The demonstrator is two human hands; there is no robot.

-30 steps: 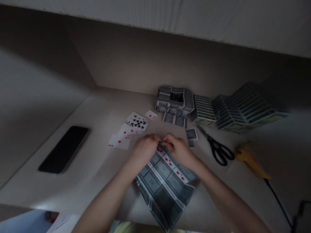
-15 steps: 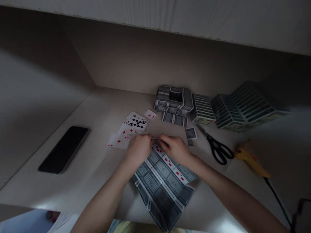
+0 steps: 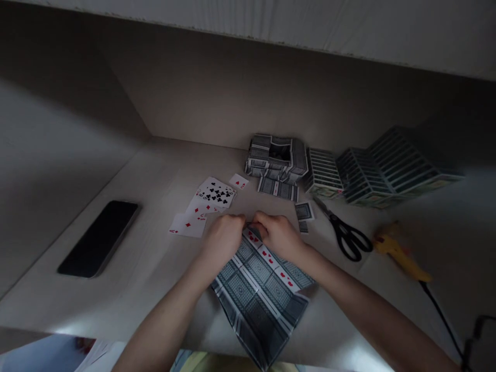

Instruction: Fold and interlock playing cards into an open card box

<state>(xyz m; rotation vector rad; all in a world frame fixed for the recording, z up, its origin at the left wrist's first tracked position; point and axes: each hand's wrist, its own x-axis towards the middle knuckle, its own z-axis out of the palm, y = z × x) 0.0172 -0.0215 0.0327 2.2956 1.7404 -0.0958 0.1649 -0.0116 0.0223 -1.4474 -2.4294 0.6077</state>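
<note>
A folded structure of joined playing cards (image 3: pixel 256 294) lies in front of me, mostly patterned backs with a strip of red hearts along one side. At its far corner my left hand (image 3: pixel 227 235) and my right hand (image 3: pixel 277 235) pinch the edge, fingertips almost meeting. The exact spot they grip is partly hidden by the fingers. Just beyond my left hand lie loose face-up playing cards (image 3: pixel 215 194), clubs and diamonds, with a small cut heart piece (image 3: pixel 238 181) near them.
A black phone (image 3: pixel 98 237) lies at left. At the back stand a box built of cards (image 3: pixel 276 157) and stepped card structures (image 3: pixel 387 173). Black-handled scissors (image 3: pixel 351 237), a yellow glue gun (image 3: pixel 403 256) with a cord, and cut card pieces (image 3: pixel 304 211) lie at right. A shelf (image 3: pixel 248 23) overhangs.
Both hands stay at the same corner of the card structure, with only slight finger movement. The whole view has shifted a little.
</note>
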